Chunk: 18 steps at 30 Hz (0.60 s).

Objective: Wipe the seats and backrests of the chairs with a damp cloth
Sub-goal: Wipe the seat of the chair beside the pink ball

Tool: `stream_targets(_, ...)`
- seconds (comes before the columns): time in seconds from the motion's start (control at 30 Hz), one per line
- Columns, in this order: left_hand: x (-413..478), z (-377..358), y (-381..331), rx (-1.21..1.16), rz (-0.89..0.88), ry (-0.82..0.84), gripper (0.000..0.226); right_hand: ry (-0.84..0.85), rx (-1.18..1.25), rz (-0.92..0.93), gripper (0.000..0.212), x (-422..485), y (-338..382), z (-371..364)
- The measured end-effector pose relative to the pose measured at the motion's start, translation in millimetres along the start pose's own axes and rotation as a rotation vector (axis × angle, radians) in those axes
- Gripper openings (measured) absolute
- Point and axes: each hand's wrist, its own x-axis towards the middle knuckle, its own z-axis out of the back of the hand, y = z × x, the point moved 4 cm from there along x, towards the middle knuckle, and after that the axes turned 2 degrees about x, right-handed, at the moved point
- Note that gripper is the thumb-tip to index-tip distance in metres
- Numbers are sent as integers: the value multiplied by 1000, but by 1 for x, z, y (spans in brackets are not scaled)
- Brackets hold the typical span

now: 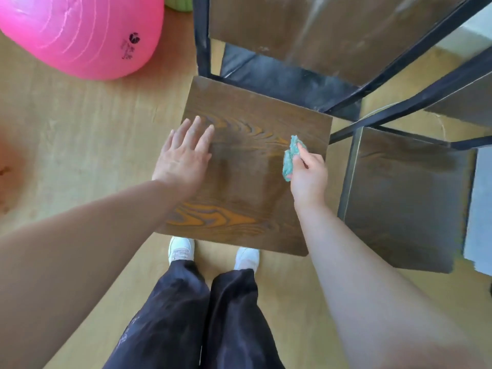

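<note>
The teal cloth [291,158] is sitting bunched up on the right part of the wooden seat [239,187], a little towards its far edge. The right hand [308,177] is gripping it, fingers curled round the wad and pressing it onto the grain. The left hand [183,153] is lying flat on the seat's left side, fingers straight and spread wide, holding nothing and, I'd say, steadying the chair. The person is standing right at the seat's near edge, white shoes [181,247] poking out just below it.

I'm reading this as the seat-wiping step. The middle of the seat is looking duller than the bright grain by the near edge, though I cannot tell whether that is damp or shadow. To do it well, I'd be opening that cloth out flatter, since a tight wad is covering only a narrow strip. I'd also be running long, overlapping strokes along the grain, taking in the corners and the patch under the left palm, which means shifting that hand.

Beyond the seat's far edge, a wooden panel [332,35] in a black frame [201,35] is showing pale streaks; backrest or table, I cannot tell. Just beside the seat on its right, a second seat [404,198] is waiting. Well off past the seat's far-left corner, a pink ball [80,35] is resting on the floor.
</note>
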Motion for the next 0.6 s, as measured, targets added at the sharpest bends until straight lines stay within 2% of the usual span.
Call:
stream_targets(0.1,17,0,-36,30,-69,-7,57,-114,-5,-48,30,47,1,32)
stream_targets(0.23,31,-4,-57,111,-112,15,56,-147,-25,-32,33,94,8,42)
stream_targets(0.6,51,-14,-33,127,-56,26,58,-173,-285,-64,36,139,9,16)
